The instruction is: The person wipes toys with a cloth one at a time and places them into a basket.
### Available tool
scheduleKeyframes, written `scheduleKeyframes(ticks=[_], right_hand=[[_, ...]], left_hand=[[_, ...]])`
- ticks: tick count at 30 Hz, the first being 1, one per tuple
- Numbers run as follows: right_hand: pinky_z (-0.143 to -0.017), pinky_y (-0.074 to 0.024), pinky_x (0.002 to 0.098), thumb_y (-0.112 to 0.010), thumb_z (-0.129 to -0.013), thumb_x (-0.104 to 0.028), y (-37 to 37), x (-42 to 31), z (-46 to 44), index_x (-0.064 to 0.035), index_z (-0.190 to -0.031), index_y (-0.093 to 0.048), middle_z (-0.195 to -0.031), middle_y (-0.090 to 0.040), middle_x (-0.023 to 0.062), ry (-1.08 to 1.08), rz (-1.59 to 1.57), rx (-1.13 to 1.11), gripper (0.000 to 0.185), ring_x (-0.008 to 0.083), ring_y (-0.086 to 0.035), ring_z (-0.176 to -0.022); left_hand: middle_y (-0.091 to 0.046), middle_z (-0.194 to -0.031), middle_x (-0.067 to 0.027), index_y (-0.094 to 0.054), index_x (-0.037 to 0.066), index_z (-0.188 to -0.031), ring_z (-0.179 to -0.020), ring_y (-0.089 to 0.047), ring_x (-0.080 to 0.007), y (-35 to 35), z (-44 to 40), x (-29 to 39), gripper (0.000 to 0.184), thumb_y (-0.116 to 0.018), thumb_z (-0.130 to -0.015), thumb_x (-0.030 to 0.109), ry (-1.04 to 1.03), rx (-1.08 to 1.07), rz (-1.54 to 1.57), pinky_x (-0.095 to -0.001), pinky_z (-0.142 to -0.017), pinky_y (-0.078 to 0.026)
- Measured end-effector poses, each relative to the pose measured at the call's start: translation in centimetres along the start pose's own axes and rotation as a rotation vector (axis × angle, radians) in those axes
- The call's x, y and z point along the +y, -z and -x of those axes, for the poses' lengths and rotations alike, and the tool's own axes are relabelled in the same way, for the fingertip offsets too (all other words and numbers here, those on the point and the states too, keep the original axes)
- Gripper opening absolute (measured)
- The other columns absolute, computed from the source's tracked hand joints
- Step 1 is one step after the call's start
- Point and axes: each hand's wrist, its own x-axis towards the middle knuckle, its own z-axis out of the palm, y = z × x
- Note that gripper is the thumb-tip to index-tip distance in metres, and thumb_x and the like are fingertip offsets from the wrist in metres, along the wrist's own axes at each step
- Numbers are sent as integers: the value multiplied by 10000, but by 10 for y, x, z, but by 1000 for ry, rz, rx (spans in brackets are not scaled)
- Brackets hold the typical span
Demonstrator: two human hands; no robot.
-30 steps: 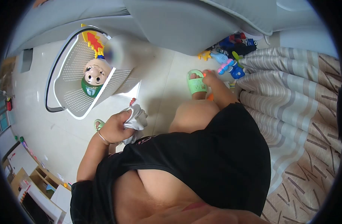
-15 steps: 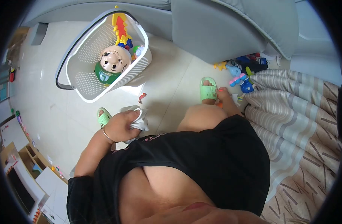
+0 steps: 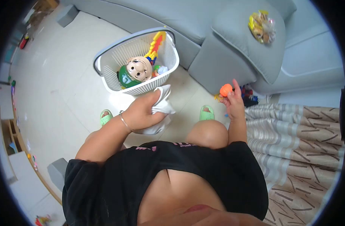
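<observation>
My left hand (image 3: 139,115), with a bracelet at the wrist, grips a crumpled white cloth (image 3: 164,102) in front of the basket. Between the fingers of my right hand (image 3: 236,106) is a small orange ball-shaped toy (image 3: 226,90) with a ridged surface; the index finger points upward. A white perforated basket (image 3: 121,52) with a grey handle stands on the floor beyond my left hand. Inside it lie a large toy head (image 3: 138,69) with a green cap, a red-and-yellow toy (image 3: 156,45) and smaller toys.
A grey sofa (image 3: 233,56) runs along the far side, with a bag of packaged items (image 3: 262,27) on its seat. Dark toys (image 3: 251,97) lie by the sofa's base, partly behind my right hand. A striped curtain (image 3: 293,150) hangs at right. Low furniture (image 3: 25,169) stands at left.
My right hand has risen from the floor beside the curtain with the orange toy in it. My left hand has lifted with the cloth. The view has shifted, showing more of the sofa.
</observation>
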Motion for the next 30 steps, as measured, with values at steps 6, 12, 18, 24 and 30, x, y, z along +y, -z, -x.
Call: scheduleKeyframes(ticks=[6,12,18,24,30], right_hand=[[-843,-525,405,-462,-960,-173,-140,-121,42,-67,-1459,-241,-1340,-448,253,-65,-482,-703,556,318,-583,-1066],[-987,-425,493,-488,-938,-256,-209,-87,51,-38,-1446,-260,-1377,-418,240,-150,-772,-812,598,360,-504,-1189],[-969,-434,451,-343,-981,-499,-215,-80,58,-29,-1375,-366,-1195,-551,231,-181,-758,-694,614,328,-556,-1108],[-860,-484,360,-234,-1004,-508,-223,-68,49,-2,-1206,-475,-981,-610,161,-57,-534,-622,596,230,-594,-906],[-819,-482,342,-232,-1019,-449,-228,-63,53,11,-1167,-484,-957,-600,171,61,-289,-505,545,231,-584,-872]], left_hand=[[-559,-859,-178,-525,39,-939,-808,-575,-374,1,23,31,302,-659,-751,233,-173,329,-181,-434,-691,-475],[-579,-939,-150,-473,58,-1330,-872,-591,-347,12,36,26,651,-675,-750,273,-238,366,-253,-400,-739,-498],[-572,-972,-137,-533,118,-1261,-820,-604,-328,11,42,27,603,-673,-780,454,-278,308,-319,-412,-686,-495],[-572,-889,-107,-608,150,-1127,-697,-609,-279,5,38,24,475,-661,-776,465,-354,366,-480,-405,-604,-480],[-575,-884,-124,-562,71,-1143,-656,-602,-306,1,38,29,559,-727,-727,406,-250,358,-577,-396,-587,-485]])
